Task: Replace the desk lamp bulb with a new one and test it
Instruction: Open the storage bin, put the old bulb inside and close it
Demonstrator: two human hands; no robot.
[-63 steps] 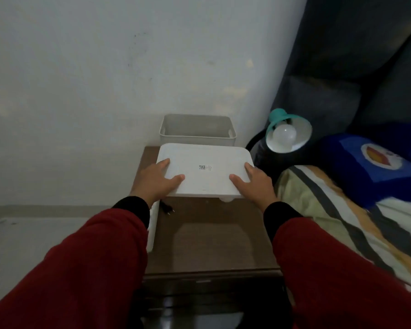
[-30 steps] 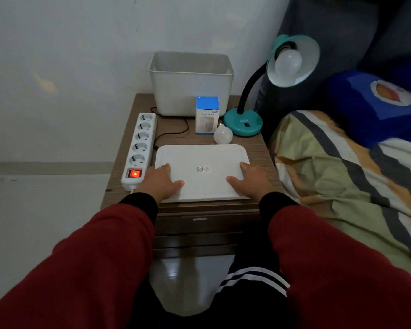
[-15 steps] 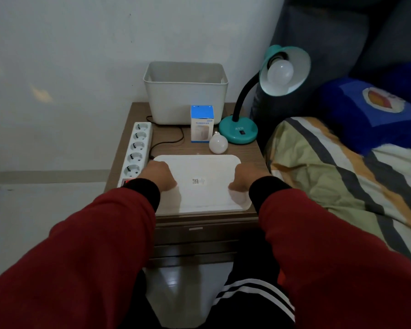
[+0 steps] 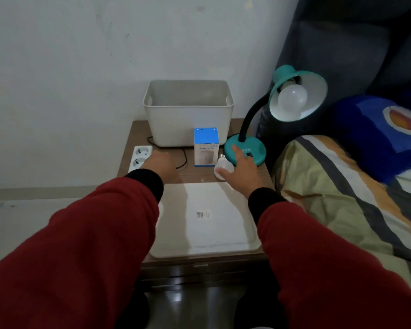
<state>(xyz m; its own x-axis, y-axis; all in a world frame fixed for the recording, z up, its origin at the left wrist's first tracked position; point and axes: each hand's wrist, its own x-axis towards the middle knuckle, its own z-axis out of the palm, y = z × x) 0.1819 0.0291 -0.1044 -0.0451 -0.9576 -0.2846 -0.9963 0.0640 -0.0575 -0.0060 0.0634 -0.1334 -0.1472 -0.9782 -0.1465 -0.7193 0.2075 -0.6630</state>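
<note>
Reaching out over the bench [image 4: 133, 131], the right hand [image 4: 241, 168] is spread open, thumb touching the loose bulb [image 4: 223, 167] that lies beside the teal lamp [image 4: 246, 150] base. The left hand [image 4: 160, 166] hovers loosely curled near the power strip [image 4: 140, 156], holding nothing. A bulb in the lamp [image 4: 292, 98] sits up in the shade, not lit. I think a good way is to steady the shade with one hand, then turn that bulb gently, not squeeze hard, so it does not crack or drop
</note>
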